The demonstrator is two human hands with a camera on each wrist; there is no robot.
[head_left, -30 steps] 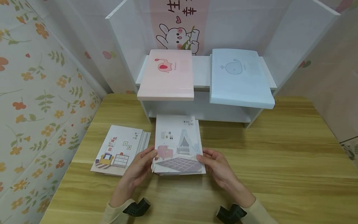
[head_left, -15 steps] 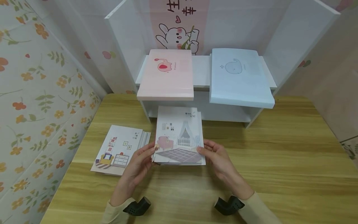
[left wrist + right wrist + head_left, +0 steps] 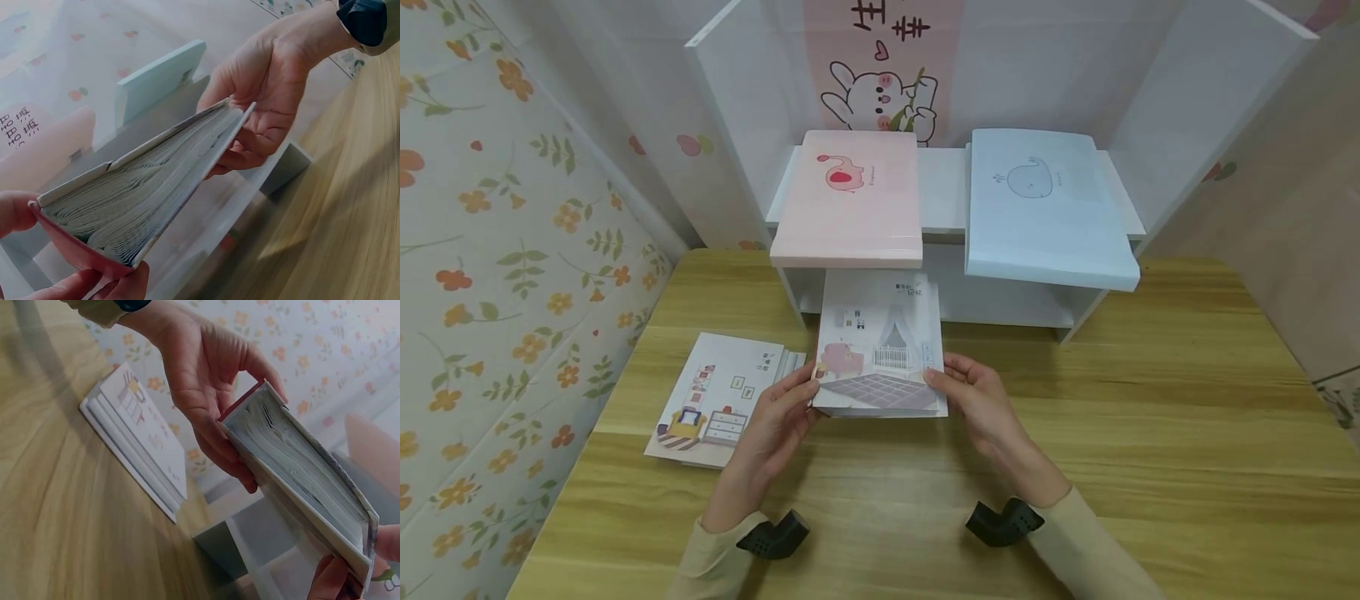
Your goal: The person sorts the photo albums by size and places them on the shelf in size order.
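A thick photo album (image 3: pixel 880 354) with a white cover, printed with a cot, a pink armchair and a grey rug, is held between both hands. My left hand (image 3: pixel 778 425) pinches its left side, thumb on top and fingers below. On the right edge, my right hand (image 3: pixel 981 404) grips it the same way. The left wrist view shows its many pages (image 3: pixel 156 181) fanned between the covers and a red spine at the left hand. The album is raised off the table, its far end overlapping the shelf's lower opening below the pink album (image 3: pixel 850 204).
A white shelf unit (image 3: pixel 943 187) with tall side panels stands at the back. A blue album (image 3: pixel 1037 217) with a whale lies on it, jutting past its front edge. Another white album (image 3: pixel 715 400) lies left on the wooden table (image 3: pixel 1172 417), close to my left forearm.
Both hands have carried the white album forward and up, from in front of the shelf to its lower opening. The other albums have stayed in place.
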